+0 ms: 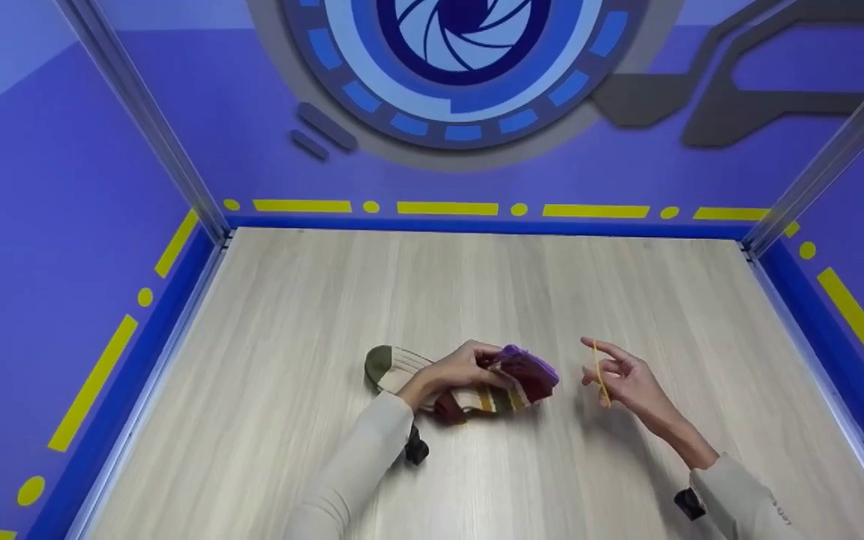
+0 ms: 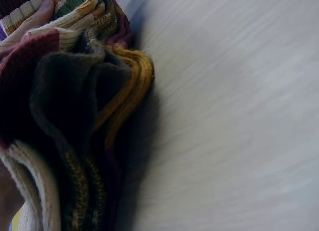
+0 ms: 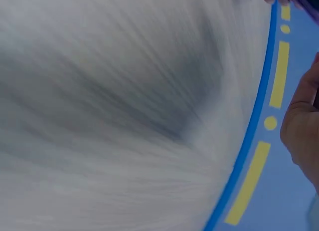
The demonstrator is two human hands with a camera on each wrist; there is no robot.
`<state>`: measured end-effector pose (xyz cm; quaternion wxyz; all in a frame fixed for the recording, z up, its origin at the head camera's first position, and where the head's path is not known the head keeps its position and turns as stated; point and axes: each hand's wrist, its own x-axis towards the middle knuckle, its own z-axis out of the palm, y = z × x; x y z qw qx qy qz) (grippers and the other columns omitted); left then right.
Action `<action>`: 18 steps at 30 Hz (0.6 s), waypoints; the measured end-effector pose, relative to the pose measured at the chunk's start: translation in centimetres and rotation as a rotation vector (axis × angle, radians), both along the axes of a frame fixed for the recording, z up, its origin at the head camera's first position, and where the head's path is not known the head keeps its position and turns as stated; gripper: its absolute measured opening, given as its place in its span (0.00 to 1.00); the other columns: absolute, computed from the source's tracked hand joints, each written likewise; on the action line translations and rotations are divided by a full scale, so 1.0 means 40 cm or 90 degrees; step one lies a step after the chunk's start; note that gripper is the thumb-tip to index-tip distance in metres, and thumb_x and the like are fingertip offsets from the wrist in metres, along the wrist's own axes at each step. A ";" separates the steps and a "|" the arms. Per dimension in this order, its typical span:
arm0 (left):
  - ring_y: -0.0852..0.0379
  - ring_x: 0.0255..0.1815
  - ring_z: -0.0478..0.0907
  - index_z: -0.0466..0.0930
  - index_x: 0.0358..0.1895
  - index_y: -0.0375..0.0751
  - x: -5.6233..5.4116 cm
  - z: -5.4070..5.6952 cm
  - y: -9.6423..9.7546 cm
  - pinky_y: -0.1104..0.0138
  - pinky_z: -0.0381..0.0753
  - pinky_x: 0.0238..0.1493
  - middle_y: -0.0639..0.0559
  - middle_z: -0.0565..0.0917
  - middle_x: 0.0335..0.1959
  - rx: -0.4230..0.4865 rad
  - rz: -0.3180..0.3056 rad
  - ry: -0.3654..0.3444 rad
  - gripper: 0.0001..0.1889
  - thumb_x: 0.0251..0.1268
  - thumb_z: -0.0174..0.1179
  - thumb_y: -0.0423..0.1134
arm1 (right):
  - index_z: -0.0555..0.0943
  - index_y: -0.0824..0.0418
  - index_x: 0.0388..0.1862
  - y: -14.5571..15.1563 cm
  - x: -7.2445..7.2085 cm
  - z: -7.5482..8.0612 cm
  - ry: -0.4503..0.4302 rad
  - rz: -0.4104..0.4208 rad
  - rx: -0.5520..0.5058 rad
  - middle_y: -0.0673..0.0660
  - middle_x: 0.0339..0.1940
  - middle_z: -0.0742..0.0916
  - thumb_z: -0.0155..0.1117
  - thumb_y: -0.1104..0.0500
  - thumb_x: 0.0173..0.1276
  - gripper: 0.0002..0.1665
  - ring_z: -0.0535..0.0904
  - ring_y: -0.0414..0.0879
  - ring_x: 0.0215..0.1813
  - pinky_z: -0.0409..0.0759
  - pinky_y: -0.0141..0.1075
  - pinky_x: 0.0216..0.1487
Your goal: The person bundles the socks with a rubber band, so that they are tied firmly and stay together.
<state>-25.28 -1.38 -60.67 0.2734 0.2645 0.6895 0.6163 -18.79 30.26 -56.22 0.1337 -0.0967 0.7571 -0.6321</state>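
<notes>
In the head view my left hand [image 1: 456,373] grips a bundle of layered socks [image 1: 533,379] at their cuff end, fingers over the top. The socks have cream, mustard and dark red stripes, a purple edge and an olive-green toe [image 1: 379,365]. In the left wrist view the folded sock layers [image 2: 132,91] bulge beside the hand, with a thumb [image 2: 37,19] lying across the ribbed knit. To the right, apart from the socks, my right hand [image 1: 631,386] has its index finger and thumb spread, a thin yellow rubber band [image 1: 599,371] stretched between them.
Beneath both hands lies a light wood-grain table [image 1: 312,300]. Blue-purple panels [image 1: 432,180] with yellow dashes close it in at the back and sides. Metal posts [image 1: 154,120] stand at the rear corners. The wrist views are partly blurred.
</notes>
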 end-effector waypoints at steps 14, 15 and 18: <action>0.67 0.41 0.80 0.87 0.53 0.37 0.002 -0.003 0.004 0.73 0.76 0.50 0.60 0.90 0.42 -0.002 0.001 0.010 0.17 0.59 0.73 0.31 | 0.78 0.54 0.63 -0.147 0.012 0.064 0.447 -0.005 0.493 0.49 0.37 0.86 0.81 0.31 0.47 0.49 0.67 0.30 0.21 0.73 0.33 0.31; 0.66 0.41 0.80 0.87 0.54 0.37 0.003 -0.003 0.005 0.72 0.76 0.50 0.59 0.90 0.43 -0.004 0.002 0.008 0.18 0.59 0.73 0.31 | 0.78 0.54 0.62 -0.154 0.010 0.070 0.457 -0.003 0.511 0.50 0.38 0.86 0.80 0.30 0.45 0.50 0.67 0.32 0.21 0.74 0.36 0.33; 0.66 0.42 0.81 0.87 0.54 0.39 0.005 -0.002 0.010 0.72 0.77 0.51 0.55 0.90 0.45 -0.011 0.009 0.009 0.18 0.59 0.74 0.31 | 0.79 0.52 0.59 -0.174 0.005 0.086 0.481 0.012 0.558 0.52 0.40 0.86 0.79 0.27 0.45 0.49 0.71 0.39 0.25 0.75 0.45 0.40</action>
